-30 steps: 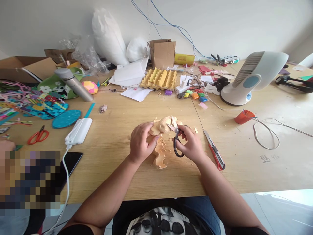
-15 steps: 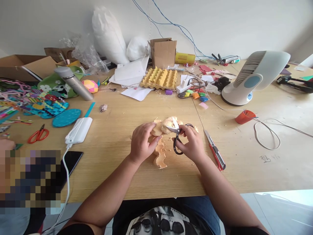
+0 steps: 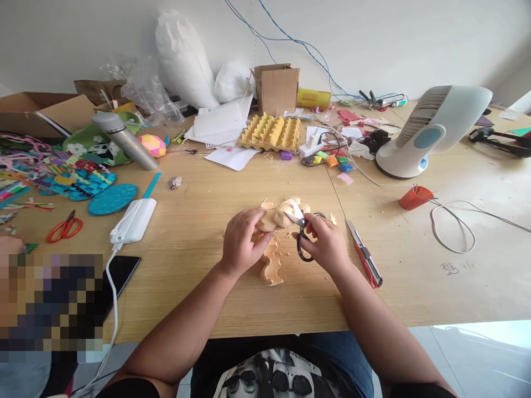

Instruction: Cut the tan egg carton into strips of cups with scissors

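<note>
My left hand (image 3: 243,240) is closed on the left end of a lumpy tan piece (image 3: 284,214) with rounded bumps, held just above the table. It looks like a strip of moulded egg tray. With my right hand (image 3: 326,239) I grip black-handled scissors (image 3: 306,251), fingers in the loops. Their silver blades lie against the bumpy surface, slightly apart, pointing up and left. Beneath my hands a wavy orange-tan strip (image 3: 272,268) rests on the wood, with small crumbs and scraps around it.
A red utility knife (image 3: 365,254) with its blade out lies right of my right hand. Farther right stand an orange cup (image 3: 416,198) and a white fan (image 3: 435,132). A yellow egg tray (image 3: 270,132) sits behind. At left are orange-handled scissors (image 3: 65,228), a power bank (image 3: 133,221) and another person's hand (image 3: 10,245).
The scissor blades have come closer together, and their handles have closed a little in my right hand. My left hand and the lumpy piece have barely moved.
</note>
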Available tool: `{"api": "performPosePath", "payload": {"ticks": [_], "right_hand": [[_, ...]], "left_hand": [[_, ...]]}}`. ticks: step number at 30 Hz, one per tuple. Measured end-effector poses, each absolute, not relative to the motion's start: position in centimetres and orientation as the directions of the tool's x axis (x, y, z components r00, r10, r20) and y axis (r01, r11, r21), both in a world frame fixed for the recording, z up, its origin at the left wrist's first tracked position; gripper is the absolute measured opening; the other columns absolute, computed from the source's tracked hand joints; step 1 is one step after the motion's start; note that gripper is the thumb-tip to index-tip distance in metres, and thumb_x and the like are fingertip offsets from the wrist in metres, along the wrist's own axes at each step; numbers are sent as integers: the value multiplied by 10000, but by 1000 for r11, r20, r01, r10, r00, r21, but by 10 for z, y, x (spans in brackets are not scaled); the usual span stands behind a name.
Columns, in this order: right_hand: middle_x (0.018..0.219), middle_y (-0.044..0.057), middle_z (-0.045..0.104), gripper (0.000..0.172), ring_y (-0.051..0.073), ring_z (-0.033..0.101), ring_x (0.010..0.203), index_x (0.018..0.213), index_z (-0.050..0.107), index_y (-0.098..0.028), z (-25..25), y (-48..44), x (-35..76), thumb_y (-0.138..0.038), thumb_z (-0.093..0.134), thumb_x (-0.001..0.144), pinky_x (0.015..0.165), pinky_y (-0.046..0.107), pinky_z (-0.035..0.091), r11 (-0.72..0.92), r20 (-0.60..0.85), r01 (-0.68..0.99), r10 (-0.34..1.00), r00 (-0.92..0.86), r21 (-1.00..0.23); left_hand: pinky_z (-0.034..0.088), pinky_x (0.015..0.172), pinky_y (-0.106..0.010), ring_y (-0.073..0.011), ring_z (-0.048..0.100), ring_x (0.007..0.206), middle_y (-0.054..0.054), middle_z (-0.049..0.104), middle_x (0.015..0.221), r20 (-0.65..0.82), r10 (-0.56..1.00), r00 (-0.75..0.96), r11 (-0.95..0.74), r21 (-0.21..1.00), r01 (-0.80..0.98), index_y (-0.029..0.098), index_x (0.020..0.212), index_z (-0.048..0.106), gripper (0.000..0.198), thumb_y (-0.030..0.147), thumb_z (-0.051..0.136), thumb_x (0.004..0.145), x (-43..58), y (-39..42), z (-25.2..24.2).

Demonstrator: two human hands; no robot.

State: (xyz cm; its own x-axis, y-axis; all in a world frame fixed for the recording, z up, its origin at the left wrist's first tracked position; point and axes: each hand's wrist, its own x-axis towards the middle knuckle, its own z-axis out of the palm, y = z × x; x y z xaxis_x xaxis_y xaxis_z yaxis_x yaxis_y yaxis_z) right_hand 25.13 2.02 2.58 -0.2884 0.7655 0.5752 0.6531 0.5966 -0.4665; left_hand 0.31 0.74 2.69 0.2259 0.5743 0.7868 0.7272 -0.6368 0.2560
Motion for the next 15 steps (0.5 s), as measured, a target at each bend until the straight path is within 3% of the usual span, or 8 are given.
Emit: {"api": "performPosePath", "payload": {"ticks": [12,15], "right_hand": [[749,16,677,207,190,599,655,1150,703,-222,27,18,253,-351,672,991,615,300,378,564,531,666,798,-286,-488],[718,6,649,206,189,582,631,1128,702,-221,28,18,251,-363,661,985,603,299,380,512,487,648,840,-241,-564]], "left_hand": [[576,981,-439,-299,716,1144,-135,741,1236,793,572,209,-624,256,738,229,1435,524,539,279,753,949,4,8,27],[573,987,-445,-301,718,1147,-135,742,1236,798,567,204,-614,244,751,231,1436,522,535,282,748,953,4,7,27]]}}
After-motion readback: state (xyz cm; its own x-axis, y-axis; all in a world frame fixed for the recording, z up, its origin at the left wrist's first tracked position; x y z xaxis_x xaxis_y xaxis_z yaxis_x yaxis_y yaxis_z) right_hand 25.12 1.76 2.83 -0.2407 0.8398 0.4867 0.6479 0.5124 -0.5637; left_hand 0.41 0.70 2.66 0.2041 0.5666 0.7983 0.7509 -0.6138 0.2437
